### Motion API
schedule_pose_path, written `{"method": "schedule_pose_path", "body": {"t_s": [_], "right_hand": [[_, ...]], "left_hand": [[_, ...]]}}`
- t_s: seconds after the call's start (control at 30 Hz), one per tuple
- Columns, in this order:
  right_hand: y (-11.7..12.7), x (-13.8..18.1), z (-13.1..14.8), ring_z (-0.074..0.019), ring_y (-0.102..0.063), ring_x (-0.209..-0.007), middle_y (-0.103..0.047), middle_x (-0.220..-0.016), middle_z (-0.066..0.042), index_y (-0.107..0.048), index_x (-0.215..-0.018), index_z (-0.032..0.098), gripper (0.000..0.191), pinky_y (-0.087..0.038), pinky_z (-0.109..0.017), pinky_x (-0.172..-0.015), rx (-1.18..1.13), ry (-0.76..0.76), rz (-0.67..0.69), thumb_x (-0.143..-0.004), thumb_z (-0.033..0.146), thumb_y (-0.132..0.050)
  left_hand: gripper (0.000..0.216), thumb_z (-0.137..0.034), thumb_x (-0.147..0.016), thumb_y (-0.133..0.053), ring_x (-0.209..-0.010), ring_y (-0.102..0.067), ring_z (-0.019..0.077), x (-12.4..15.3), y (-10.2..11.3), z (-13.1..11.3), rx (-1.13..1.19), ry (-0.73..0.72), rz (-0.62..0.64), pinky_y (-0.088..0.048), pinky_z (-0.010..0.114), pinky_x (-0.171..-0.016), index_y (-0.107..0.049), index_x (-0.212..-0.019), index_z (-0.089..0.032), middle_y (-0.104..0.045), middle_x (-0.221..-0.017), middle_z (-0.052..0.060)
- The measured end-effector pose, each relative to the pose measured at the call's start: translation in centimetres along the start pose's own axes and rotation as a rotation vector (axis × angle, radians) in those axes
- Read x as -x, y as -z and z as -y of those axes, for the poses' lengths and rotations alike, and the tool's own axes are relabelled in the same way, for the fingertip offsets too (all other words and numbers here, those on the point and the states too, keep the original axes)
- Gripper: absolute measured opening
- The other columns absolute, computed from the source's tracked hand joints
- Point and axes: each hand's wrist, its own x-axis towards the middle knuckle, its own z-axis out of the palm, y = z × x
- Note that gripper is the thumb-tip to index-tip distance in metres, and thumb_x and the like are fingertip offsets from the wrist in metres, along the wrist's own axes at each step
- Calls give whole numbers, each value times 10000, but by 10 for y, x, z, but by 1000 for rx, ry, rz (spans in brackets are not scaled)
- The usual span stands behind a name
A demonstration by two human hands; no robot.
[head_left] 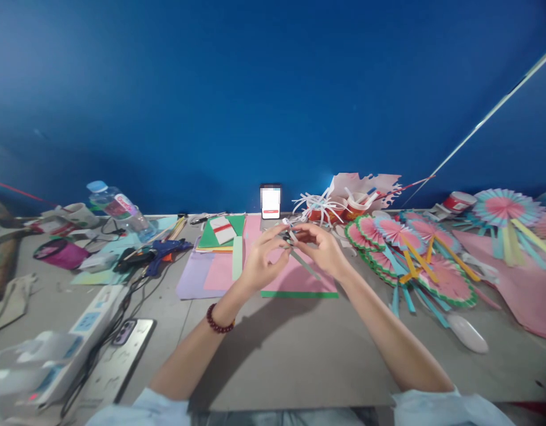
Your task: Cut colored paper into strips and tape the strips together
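Observation:
My left hand [266, 260] and my right hand [320, 247] meet above a pink sheet of paper with a green strip along its near edge [299, 294]. Their fingers are pinched around a narrow pale paper strip [306, 265], whose free end slants down to the right. Between the fingertips is a small dark-and-white bit, too blurred to name. Beaded bracelet [220, 318] is on my left wrist. Left of the hands, a light green paper strip [238, 258] rests on stacked purple and pink sheets [190, 275].
A phone with a lit screen [271, 202] stands against the blue wall. Pink folded paper fans [450, 281] and a white spoon-shaped piece [468, 333] lie right. On the left are a bottle [122, 208], a blue glue gun [160, 254], a power strip [84, 331] and another phone [122, 361].

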Motion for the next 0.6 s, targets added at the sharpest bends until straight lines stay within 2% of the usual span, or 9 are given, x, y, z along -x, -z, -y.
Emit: {"method": "schedule_pose_path", "body": {"t_s": [0.1,0.2,0.47,0.6], "right_hand": [[0,0,2,-221,-663,-925,-696,-989,-70,-623,-1095,209,306,-529,-388,-855,26,-6,5,-804,302,-633],[1,0,1,-214,-668,-920,-690,-982,-61,-615,-1086,210,291,-528,-376,-854,31,-12,4,-807,290,-625],[1,-1,-7,-161,-698,-731,-660,-1021,-48,-605,-1043,221,252,-533,-270,-658,49,-86,-2,-797,277,-610],[0,-2,-10,-147,-664,-631,-673,-814,-21,-622,-887,195,183,-501,-247,-558,2,-103,5,-798,354,-618]], "left_hand": [[108,-217,-845,-556,-1131,-580,251,-1,4,-4,69,86,16,-473,424,-945,-644,-792,-183,-618,-1219,123],[128,-253,-850,-562,-1090,-596,241,-2,5,-7,142,113,38,-476,404,-926,-656,-798,-185,-630,-1177,117],[162,-294,-863,-560,-1033,-605,229,-2,8,-11,301,162,58,-477,396,-907,-651,-785,-185,-649,-1089,108],[151,-284,-855,-575,-1015,-611,225,-4,12,-10,339,176,56,-472,391,-899,-647,-769,-182,-658,-1084,105]]}}
